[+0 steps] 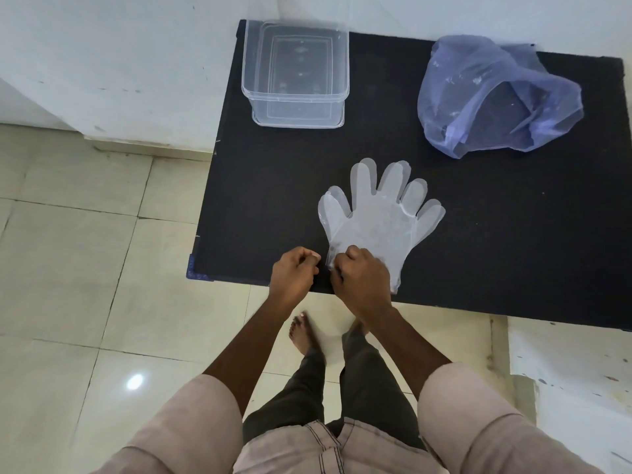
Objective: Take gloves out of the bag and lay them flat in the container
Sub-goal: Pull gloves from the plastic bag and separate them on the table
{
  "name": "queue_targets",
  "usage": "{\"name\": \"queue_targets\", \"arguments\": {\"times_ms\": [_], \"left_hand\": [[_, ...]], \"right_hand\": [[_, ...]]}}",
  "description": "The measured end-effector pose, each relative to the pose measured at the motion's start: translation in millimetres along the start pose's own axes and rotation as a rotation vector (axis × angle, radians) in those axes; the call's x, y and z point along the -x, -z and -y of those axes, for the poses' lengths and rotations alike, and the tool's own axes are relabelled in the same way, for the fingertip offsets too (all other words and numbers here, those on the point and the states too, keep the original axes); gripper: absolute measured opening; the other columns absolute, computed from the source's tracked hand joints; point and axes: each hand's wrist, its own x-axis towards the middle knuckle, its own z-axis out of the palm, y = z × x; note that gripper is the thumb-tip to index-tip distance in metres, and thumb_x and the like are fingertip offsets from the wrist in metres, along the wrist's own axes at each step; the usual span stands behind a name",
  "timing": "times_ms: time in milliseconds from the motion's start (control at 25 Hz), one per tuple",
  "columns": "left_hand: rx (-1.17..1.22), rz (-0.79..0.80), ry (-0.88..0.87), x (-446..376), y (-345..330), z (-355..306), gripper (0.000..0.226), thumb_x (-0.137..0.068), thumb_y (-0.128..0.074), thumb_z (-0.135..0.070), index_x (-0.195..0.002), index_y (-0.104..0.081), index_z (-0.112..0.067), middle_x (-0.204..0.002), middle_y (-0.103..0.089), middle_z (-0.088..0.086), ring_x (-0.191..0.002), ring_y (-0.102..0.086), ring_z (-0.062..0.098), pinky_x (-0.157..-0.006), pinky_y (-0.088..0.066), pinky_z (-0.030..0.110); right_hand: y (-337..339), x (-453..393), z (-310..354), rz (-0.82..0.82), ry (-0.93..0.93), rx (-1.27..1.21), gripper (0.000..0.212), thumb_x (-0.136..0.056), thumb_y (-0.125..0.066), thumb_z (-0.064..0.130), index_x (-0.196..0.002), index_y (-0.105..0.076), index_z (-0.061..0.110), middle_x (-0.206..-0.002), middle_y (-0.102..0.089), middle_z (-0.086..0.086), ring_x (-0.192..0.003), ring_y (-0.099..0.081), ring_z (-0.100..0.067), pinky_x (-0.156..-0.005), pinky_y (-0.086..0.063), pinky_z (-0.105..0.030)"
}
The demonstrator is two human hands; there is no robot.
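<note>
A clear plastic glove [379, 220] lies flat on the black table [496, 234], fingers spread and pointing away from me. My right hand [362, 280] has its fingers curled over the glove's cuff at the table's front edge and pinches it. My left hand [294, 273] sits just left of the cuff with curled fingers; whether it holds any plastic is unclear. The clear rectangular container [295, 75] stands at the table's back left and looks empty. A bluish translucent bag [492, 97] lies crumpled at the back right, its mouth open toward me.
The table's front edge runs just under my hands, its left edge near the container. White walls stand behind and to the left. Pale floor tiles [85, 268] lie left and below. My legs and a bare foot [304, 333] stand by the table.
</note>
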Motion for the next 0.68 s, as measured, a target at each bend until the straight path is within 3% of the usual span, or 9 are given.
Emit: {"name": "queue_targets", "arguments": {"times_ms": [160,240,360,480,560,680], "left_hand": [[-0.039,-0.013,-0.021,-4,2,0,0.017,-0.093,-0.054,-0.023,-0.087,-0.069,-0.020,-0.080,-0.070,-0.003,-0.078,-0.065,0.015,-0.080,-0.057,0.037],[-0.148,-0.014,-0.075,-5,2,-2,0.016,-0.091,-0.055,-0.023,-0.088,-0.070,-0.021,-0.087,-0.072,-0.001,-0.083,-0.066,0.017,-0.080,-0.057,0.038],[-0.361,-0.010,-0.237,-2,-1,0,0.020,-0.092,-0.054,-0.017,-0.094,-0.073,-0.022,-0.097,-0.072,-0.001,-0.083,-0.065,0.016,-0.076,-0.057,0.033],[-0.510,-0.058,-0.403,5,-4,6,0.026,-0.092,-0.051,-0.013,-0.099,-0.072,-0.025,-0.100,-0.068,-0.001,-0.081,-0.062,0.017,-0.066,-0.053,0.026],[-0.540,-0.109,-0.439,8,-6,8,0.022,-0.092,-0.053,-0.018,-0.103,-0.071,-0.026,-0.099,-0.066,-0.001,-0.079,-0.062,0.018,-0.059,-0.045,0.022],[-0.606,-0.131,-0.451,10,-7,9,0.024,-0.092,-0.053,-0.024,-0.111,-0.067,-0.026,-0.098,-0.063,0.001,-0.078,-0.062,0.022,-0.061,-0.047,0.026]], "right_hand": [[2,-4,-1,0.055,-0.043,-0.083,0.023,-0.092,-0.061,0.023,-0.091,-0.068,0.001,-0.092,-0.069,-0.017,-0.080,-0.063,-0.030,-0.071,-0.055,-0.041],[0,-6,-4,0.086,-0.114,-0.151,0.026,-0.096,-0.054,0.027,-0.094,-0.065,0.004,-0.097,-0.067,-0.015,-0.085,-0.061,-0.025,-0.077,-0.051,-0.036],[0,-7,-7,0.101,-0.153,-0.280,0.024,-0.096,-0.052,0.026,-0.092,-0.061,0.005,-0.095,-0.064,-0.013,-0.083,-0.058,-0.021,-0.076,-0.043,-0.028],[1,-9,-8,0.096,-0.177,-0.390,0.021,-0.096,-0.055,0.023,-0.089,-0.058,0.004,-0.090,-0.061,-0.012,-0.079,-0.054,-0.017,-0.074,-0.045,-0.027],[2,-11,-10,0.088,-0.188,-0.443,0.018,-0.095,-0.058,0.019,-0.086,-0.058,0.003,-0.086,-0.060,-0.010,-0.077,-0.052,-0.015,-0.072,-0.047,-0.027],[2,-14,-14,0.097,-0.193,-0.503,0.017,-0.094,-0.060,0.017,-0.086,-0.058,0.002,-0.083,-0.059,-0.008,-0.075,-0.052,-0.014,-0.070,-0.047,-0.023]]}}
